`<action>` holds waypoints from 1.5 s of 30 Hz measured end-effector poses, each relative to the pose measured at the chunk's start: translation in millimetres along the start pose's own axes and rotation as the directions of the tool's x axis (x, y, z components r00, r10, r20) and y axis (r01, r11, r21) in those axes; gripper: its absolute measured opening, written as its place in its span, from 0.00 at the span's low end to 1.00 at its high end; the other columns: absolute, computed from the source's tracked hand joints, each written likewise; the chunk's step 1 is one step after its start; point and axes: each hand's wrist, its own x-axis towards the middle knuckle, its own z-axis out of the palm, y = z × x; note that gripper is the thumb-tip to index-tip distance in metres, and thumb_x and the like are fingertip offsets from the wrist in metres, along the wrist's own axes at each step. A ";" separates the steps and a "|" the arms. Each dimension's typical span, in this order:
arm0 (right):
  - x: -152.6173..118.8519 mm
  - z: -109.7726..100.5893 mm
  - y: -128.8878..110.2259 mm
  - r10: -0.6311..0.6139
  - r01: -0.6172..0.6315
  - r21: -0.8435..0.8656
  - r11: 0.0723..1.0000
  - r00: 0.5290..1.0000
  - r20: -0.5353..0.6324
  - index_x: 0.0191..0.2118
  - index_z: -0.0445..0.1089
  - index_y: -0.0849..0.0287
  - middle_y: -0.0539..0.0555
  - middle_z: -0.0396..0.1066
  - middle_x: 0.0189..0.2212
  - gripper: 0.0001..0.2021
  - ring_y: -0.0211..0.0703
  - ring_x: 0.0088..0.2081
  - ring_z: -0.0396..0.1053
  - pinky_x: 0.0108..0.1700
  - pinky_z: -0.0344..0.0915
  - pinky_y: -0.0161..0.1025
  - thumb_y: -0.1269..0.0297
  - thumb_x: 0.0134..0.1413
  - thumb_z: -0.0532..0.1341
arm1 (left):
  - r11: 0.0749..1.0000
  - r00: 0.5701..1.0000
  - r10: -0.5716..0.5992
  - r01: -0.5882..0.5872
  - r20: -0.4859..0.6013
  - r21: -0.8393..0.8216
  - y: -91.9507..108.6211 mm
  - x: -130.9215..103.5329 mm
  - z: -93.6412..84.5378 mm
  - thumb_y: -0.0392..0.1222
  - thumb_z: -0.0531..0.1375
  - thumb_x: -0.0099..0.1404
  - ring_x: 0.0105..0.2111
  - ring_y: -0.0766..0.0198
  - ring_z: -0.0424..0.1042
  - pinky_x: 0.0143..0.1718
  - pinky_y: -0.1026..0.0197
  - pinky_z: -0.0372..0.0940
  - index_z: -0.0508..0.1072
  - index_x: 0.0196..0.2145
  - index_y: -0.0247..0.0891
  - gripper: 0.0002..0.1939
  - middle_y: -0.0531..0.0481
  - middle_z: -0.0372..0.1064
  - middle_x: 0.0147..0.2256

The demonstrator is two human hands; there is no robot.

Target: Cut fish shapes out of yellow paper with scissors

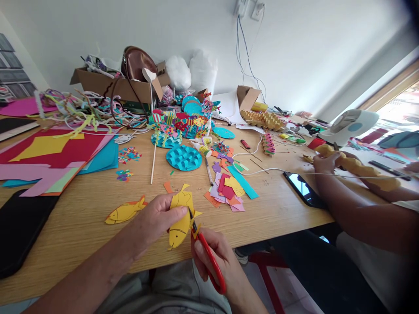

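My left hand pinches a yellow paper fish with a drawn eye, mouth and gill line. In my right hand is a pair of red-handled scissors, the dark blades at the fish's right edge. Small yellow offcuts stick out beside the blades. Left of my left hand, a cut-out yellow fish with some orange showing at its edge lies on the table. Beyond my hands is a pile of coloured paper scraps, with a marker pen next to it.
Stacked coloured paper and a black phone-like slab lie at left. A blue scaled paper oval and fish decorations stand mid-table. At right, a co-worker's hands hold a yellow wavy strip near a phone; a white cable crosses the table.
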 end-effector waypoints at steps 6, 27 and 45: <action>-0.9 -0.2 1.8 -0.007 0.007 0.002 1.000 1.000 0.007 0.17 0.55 0.57 0.44 0.55 0.10 0.26 0.31 0.14 0.48 0.17 0.45 0.31 0.42 0.55 0.54 | 1.000 1.000 -0.013 0.014 0.028 -0.017 1.3 -1.5 -2.6 0.46 0.59 0.53 0.23 0.65 0.64 0.27 0.63 0.59 0.66 0.24 0.39 0.08 0.56 0.62 0.20; 0.7 -0.1 6.2 -0.006 0.006 0.026 1.000 1.000 0.007 0.17 0.55 0.57 0.44 0.54 0.10 0.27 0.30 0.14 0.48 0.16 0.45 0.30 0.39 0.53 0.55 | 0.998 0.999 0.048 -0.048 -0.008 0.028 1.2 -0.4 -3.4 0.46 0.57 0.56 0.25 0.65 0.63 0.28 0.63 0.58 0.64 0.25 0.38 0.09 0.57 0.60 0.22; 0.2 -0.8 4.2 -0.012 0.012 -0.001 1.000 1.000 0.004 0.18 0.56 0.57 0.44 0.54 0.10 0.26 0.31 0.14 0.48 0.17 0.45 0.31 0.42 0.55 0.54 | 0.999 0.998 0.035 -0.036 0.060 0.016 -0.2 0.3 -5.8 0.43 0.56 0.57 0.25 0.67 0.61 0.28 0.64 0.57 0.65 0.26 0.38 0.07 0.56 0.63 0.23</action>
